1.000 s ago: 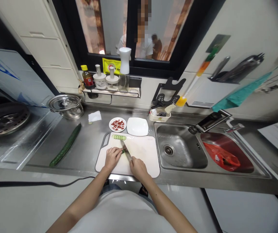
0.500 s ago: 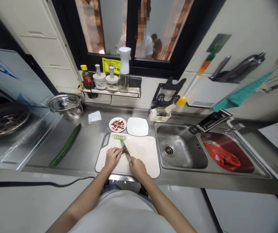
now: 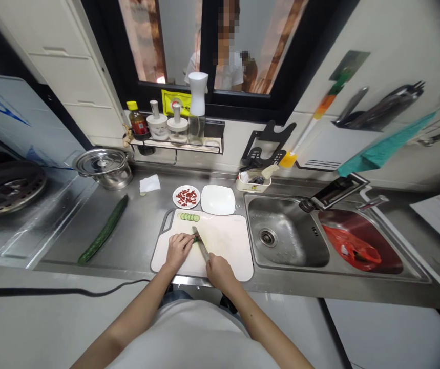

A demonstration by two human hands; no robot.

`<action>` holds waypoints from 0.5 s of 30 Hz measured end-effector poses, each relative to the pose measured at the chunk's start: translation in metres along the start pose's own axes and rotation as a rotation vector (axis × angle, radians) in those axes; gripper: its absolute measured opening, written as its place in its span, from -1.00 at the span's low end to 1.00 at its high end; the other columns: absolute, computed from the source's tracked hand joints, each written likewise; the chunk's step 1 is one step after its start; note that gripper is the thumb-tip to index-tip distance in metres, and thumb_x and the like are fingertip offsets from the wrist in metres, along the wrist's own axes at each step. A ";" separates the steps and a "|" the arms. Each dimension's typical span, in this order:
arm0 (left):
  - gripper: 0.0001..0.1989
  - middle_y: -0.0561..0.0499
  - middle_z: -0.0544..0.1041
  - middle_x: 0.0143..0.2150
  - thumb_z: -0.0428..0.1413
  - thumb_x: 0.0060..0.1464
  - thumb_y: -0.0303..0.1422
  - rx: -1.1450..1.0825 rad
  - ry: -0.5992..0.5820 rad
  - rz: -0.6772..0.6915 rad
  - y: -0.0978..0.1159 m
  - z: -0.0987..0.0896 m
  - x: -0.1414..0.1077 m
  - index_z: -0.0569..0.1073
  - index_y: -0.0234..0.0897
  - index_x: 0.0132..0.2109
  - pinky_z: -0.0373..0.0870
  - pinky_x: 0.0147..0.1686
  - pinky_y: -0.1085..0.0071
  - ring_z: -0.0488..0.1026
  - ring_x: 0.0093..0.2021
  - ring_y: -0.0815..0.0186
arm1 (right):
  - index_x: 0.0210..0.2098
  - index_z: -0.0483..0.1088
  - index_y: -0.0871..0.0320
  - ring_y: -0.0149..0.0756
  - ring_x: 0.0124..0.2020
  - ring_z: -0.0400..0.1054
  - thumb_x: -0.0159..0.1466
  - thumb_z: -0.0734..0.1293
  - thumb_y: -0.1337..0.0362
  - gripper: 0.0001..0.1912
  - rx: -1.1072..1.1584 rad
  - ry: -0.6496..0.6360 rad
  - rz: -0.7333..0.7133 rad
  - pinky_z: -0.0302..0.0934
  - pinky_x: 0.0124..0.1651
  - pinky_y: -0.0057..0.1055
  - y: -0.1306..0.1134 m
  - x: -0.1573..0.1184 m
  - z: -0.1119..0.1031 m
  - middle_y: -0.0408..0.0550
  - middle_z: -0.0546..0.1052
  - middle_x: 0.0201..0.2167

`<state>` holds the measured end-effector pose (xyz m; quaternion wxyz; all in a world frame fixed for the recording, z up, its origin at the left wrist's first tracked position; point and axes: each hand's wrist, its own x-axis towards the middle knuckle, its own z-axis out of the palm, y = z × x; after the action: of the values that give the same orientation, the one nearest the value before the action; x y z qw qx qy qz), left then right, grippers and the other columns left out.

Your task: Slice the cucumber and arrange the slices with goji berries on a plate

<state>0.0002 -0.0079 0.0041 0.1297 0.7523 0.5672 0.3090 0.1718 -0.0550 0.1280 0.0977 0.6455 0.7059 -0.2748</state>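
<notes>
On the white cutting board (image 3: 223, 241), my right hand (image 3: 220, 270) grips the handle of a kitchen knife (image 3: 202, 245), its blade angled away and to the left. Close beside the blade, my left hand (image 3: 179, 249) has its fingers bent over a small piece of cucumber (image 3: 195, 239), mostly hidden under the fingertips. A row of overlapping cucumber slices (image 3: 188, 217) lies near the board's far edge. Left of the board, a whole cucumber (image 3: 103, 230) rests on the steel counter.
Behind the board stand a plate of red chopped pieces (image 3: 186, 197) and a white square plate (image 3: 217, 200). The sink (image 3: 287, 233) is at the right, with a red plastic bag (image 3: 352, 248) in its second basin. A lidded pot (image 3: 104, 168) stands at back left.
The knife in my right hand has drawn slightly back toward me and to the right. My left hand stays on the cucumber piece.
</notes>
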 end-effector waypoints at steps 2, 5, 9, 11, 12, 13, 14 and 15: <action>-0.74 -0.03 0.50 -0.22 -0.04 0.22 -0.25 -0.002 -0.001 0.002 0.000 0.000 0.000 0.51 -0.11 -0.07 0.20 -0.17 0.28 0.37 -0.20 0.26 | -0.10 0.37 0.30 -0.18 -0.17 0.42 0.29 0.07 0.42 -0.70 0.005 -0.010 -0.004 0.14 -0.22 -0.40 0.002 -0.003 -0.001 0.19 0.52 -0.21; -0.73 -0.03 0.50 -0.22 -0.05 0.23 -0.26 -0.005 -0.003 0.005 0.000 0.000 0.000 0.51 -0.11 -0.06 0.19 -0.18 0.28 0.37 -0.20 0.27 | -0.11 0.38 0.30 -0.18 -0.16 0.42 0.29 0.07 0.43 -0.69 0.001 -0.020 -0.008 0.14 -0.22 -0.41 0.003 -0.004 -0.003 0.18 0.52 -0.20; -0.74 -0.03 0.51 -0.22 -0.04 0.22 -0.26 -0.009 0.000 0.009 -0.001 0.000 0.000 0.51 -0.10 -0.07 0.20 -0.18 0.29 0.37 -0.21 0.27 | -0.11 0.38 0.29 -0.17 -0.15 0.41 0.29 0.06 0.43 -0.68 -0.005 -0.019 -0.007 0.14 -0.22 -0.41 0.000 -0.001 -0.005 0.18 0.52 -0.19; -0.74 -0.03 0.51 -0.23 -0.04 0.22 -0.26 -0.010 -0.006 0.011 -0.001 0.000 0.000 0.50 -0.09 -0.06 0.21 -0.17 0.29 0.37 -0.21 0.28 | -0.11 0.38 0.29 -0.17 -0.15 0.41 0.29 0.07 0.42 -0.69 -0.002 -0.011 -0.008 0.15 -0.22 -0.41 -0.002 0.001 -0.006 0.18 0.52 -0.18; -0.74 -0.03 0.50 -0.23 -0.04 0.22 -0.26 -0.008 -0.012 0.012 -0.001 0.000 0.000 0.50 -0.09 -0.05 0.21 -0.17 0.28 0.37 -0.21 0.27 | -0.11 0.38 0.29 -0.17 -0.15 0.41 0.29 0.07 0.42 -0.69 -0.001 -0.008 -0.008 0.15 -0.22 -0.41 -0.003 0.002 -0.006 0.19 0.52 -0.18; -0.73 -0.03 0.50 -0.23 -0.04 0.22 -0.26 -0.005 -0.017 0.012 -0.001 0.000 0.000 0.50 -0.10 -0.05 0.21 -0.17 0.28 0.37 -0.21 0.27 | -0.11 0.39 0.30 -0.17 -0.15 0.41 0.29 0.08 0.43 -0.69 0.000 -0.006 -0.008 0.15 -0.21 -0.41 -0.004 0.003 -0.007 0.19 0.52 -0.18; -0.73 -0.03 0.50 -0.23 -0.04 0.22 -0.26 0.000 -0.020 0.011 -0.001 0.000 0.000 0.50 -0.10 -0.05 0.21 -0.17 0.28 0.37 -0.21 0.26 | -0.10 0.39 0.30 -0.17 -0.15 0.41 0.29 0.08 0.43 -0.69 0.001 -0.004 -0.007 0.15 -0.21 -0.41 -0.004 0.004 -0.007 0.20 0.52 -0.18; -0.73 -0.04 0.50 -0.22 -0.04 0.22 -0.26 0.005 -0.022 0.011 -0.001 0.000 0.000 0.50 -0.10 -0.06 0.21 -0.17 0.27 0.37 -0.21 0.26 | -0.10 0.39 0.30 -0.17 -0.14 0.41 0.28 0.08 0.43 -0.68 0.002 -0.003 -0.008 0.16 -0.20 -0.41 -0.005 0.006 -0.007 0.20 0.52 -0.18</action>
<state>-0.0011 -0.0071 0.0037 0.1326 0.7590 0.5625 0.2999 0.1676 -0.0466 0.1327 0.0969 0.6425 0.7079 -0.2770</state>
